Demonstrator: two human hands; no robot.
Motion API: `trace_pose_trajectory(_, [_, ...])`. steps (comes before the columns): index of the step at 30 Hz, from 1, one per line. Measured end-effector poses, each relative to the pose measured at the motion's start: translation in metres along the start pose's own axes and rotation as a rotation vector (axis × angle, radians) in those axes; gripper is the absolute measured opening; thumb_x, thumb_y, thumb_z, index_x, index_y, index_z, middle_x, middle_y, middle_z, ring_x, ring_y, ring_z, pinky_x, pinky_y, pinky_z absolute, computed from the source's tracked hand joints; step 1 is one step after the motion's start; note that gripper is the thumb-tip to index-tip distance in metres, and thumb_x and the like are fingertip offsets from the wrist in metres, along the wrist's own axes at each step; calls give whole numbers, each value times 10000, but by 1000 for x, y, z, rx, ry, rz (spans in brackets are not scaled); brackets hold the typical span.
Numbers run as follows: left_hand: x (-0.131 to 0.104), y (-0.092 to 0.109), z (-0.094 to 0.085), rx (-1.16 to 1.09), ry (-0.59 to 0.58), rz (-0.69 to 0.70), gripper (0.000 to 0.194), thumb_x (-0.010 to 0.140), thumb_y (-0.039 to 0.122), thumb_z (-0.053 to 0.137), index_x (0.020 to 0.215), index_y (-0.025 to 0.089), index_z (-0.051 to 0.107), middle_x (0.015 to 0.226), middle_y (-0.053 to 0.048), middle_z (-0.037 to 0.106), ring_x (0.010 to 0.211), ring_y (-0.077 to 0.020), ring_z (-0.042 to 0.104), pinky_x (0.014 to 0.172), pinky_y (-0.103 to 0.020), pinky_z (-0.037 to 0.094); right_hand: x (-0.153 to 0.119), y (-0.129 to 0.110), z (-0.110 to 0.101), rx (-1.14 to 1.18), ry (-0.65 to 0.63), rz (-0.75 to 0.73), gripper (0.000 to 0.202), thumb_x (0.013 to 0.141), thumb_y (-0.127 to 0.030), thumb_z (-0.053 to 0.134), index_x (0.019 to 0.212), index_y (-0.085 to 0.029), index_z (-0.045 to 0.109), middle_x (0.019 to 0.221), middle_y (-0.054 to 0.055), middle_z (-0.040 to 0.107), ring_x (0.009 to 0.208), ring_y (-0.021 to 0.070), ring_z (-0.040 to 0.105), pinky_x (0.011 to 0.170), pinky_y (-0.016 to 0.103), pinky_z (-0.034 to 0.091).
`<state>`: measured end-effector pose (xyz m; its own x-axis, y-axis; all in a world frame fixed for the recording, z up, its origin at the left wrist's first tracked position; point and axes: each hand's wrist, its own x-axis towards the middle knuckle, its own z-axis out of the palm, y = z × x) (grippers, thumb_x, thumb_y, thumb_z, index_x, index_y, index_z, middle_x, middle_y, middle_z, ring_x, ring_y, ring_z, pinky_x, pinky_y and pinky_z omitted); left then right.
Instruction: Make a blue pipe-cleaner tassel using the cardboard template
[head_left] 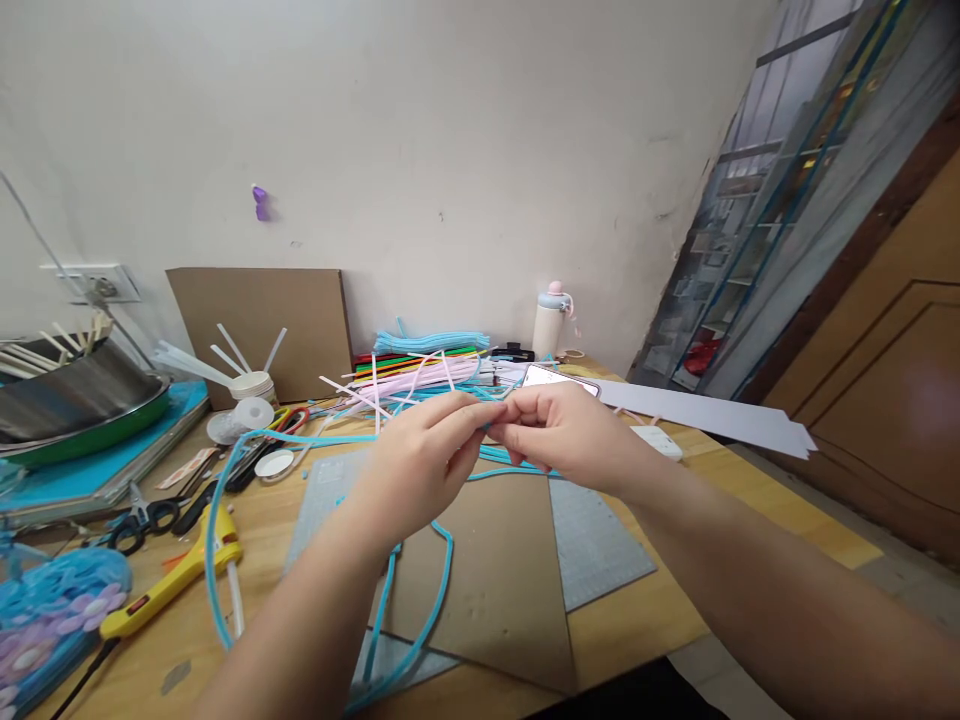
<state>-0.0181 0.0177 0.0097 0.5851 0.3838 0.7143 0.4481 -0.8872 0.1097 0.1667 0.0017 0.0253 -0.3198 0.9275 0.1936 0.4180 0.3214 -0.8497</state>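
My left hand [424, 455] and my right hand [559, 428] meet fingertip to fingertip above the table, both pinched closed. Between them a small bit of blue shows, part of a light-blue pipe cleaner [211, 560]. Long blue lengths curve out to the left and hang in a loop below my left hand; which strand joins which is partly hidden by my hands and forearm. Beneath lies a brown cardboard sheet [495, 590] on a grey cutting mat [600, 550].
Left are a yellow glue gun [176, 585], scissors [142, 515], tape roll [253, 412], metal pot [82, 390] and blue-and-lilac flower piece [67, 620]. Behind are pipe cleaner bundles [431, 342], a phone [559, 379] and a bottle [550, 325]. White strips [697, 408] lie right.
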Motion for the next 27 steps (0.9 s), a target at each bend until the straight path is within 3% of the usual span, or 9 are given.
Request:
trace_pose_trajectory(7, [0,2,1,89,-61,-40,205,858,141,430,1007,190,561,939,-63,620,846,-158,570,722,-291,469,2,0,-1,21,-27,93,163,725,-318,605,678,-163,586,593,0,591,432,63,419,381,181,297])
trace_pose_trajectory(18, [-4,-6,-2,113,-13,-18,153,881,222,455,844,183,598,818,-47,636,751,-134,578,685,-248,454,2,-1,0,87,-5,95,201,728,-348,627,695,-161,562,561,-18,539,461,69,422,418,189,301])
trace_pose_trajectory(22, [-4,-3,-2,135,-42,8,171,889,201,433,929,187,599,878,-55,652,779,-140,590,685,-257,459,5,5,0,449,-208,200,196,758,-325,603,714,-165,498,541,-44,502,395,37,352,385,172,212])
trace_pose_trajectory(27, [-4,-1,1,141,-38,42,181,893,176,422,981,181,581,915,-57,658,791,-137,609,675,-251,468,12,15,-6,896,-516,450,175,782,-263,537,684,-157,439,547,-66,441,356,2,266,357,150,120])
